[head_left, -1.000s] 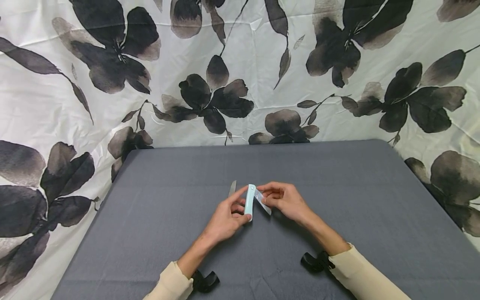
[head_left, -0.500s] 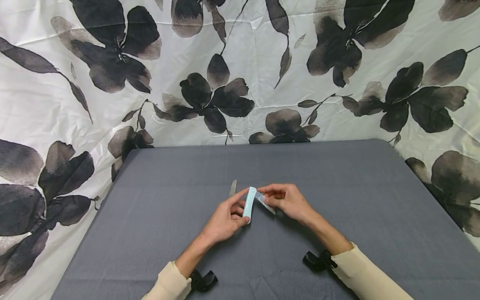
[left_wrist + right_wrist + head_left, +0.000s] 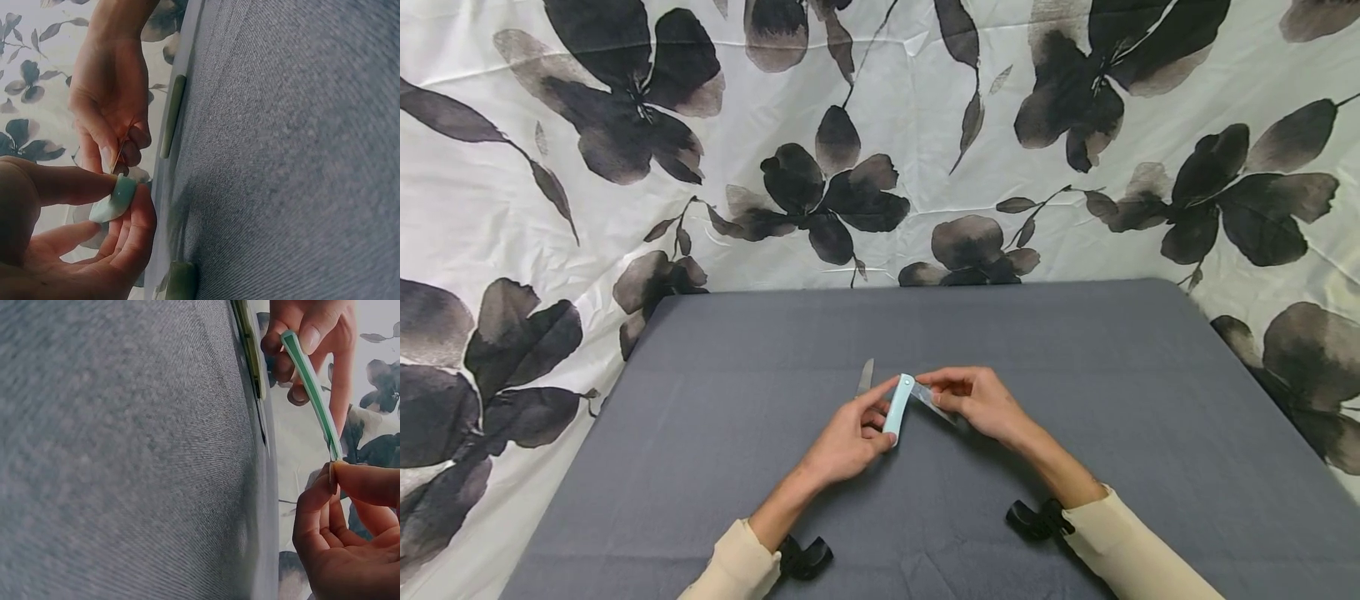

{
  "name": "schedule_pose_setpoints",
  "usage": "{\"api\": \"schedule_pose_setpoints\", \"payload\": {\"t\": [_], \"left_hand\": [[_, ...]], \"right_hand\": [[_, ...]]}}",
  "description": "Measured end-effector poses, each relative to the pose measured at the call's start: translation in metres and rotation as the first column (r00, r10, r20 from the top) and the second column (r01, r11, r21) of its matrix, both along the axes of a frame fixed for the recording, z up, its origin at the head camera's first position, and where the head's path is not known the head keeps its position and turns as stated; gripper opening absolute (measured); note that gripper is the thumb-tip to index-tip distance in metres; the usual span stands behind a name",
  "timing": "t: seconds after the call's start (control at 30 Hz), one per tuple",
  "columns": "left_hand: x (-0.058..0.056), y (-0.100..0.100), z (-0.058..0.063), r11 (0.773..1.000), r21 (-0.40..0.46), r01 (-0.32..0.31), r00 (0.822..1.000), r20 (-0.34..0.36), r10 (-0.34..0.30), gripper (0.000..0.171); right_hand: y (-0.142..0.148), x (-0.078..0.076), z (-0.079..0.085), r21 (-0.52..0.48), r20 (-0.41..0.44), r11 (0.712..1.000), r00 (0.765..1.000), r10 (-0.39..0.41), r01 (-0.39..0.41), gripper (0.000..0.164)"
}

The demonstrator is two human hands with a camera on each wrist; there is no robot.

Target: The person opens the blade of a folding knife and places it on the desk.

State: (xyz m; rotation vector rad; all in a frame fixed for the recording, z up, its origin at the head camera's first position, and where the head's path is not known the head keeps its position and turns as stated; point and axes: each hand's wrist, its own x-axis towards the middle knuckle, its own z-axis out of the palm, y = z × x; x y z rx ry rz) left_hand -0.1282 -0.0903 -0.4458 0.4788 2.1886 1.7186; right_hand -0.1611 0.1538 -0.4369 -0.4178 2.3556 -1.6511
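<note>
A folding knife with a pale mint handle is held up over the middle of the table, its blade swung partway out. My left hand grips the handle between thumb and fingers, forefinger up by the pivot end. The thumb and fingers of my right hand pinch the blade. In the right wrist view the green-lined slot side of the handle shows between both hands. A second knife blade lies on the table just beyond my left hand, which hides the rest of it in the head view.
A grey cloth covers the table. In the right wrist view a knife with an olive-green handle lies on it. The left wrist view shows a green strip and another green piece there. A floral curtain hangs behind the table.
The blade has swung farther out from the handle, its tip moving to the right. The handle has tilted a little, its lower end shifting left.
</note>
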Motion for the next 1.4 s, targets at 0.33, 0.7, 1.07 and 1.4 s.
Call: {"api": "schedule_pose_setpoints", "payload": {"t": [0.33,0.7,1.07,1.4], "left_hand": [[0.000,-0.005,0.006,0.995,-0.069,0.069,0.997,-0.028,-0.072,0.077],[-0.002,-0.008,0.009,0.986,-0.114,0.122,0.992,-0.011,-0.125,0.076],[-0.001,-0.011,0.012,0.979,-0.130,0.155,0.988,0.012,-0.154,0.076],[-0.004,-0.013,0.011,0.972,-0.118,0.204,0.979,0.035,-0.201,0.076]], "right_hand": [[0.007,-0.001,0.002,0.033,-0.002,0.999,0.999,0.042,-0.042,0.028],[0.012,0.002,0.005,0.067,0.008,0.994,0.996,0.086,-0.086,0.028],[0.014,0.003,0.006,0.098,0.000,0.989,0.994,0.112,-0.111,0.027],[0.017,0.002,0.005,0.108,-0.006,0.985,0.991,0.135,-0.134,0.027]]}}
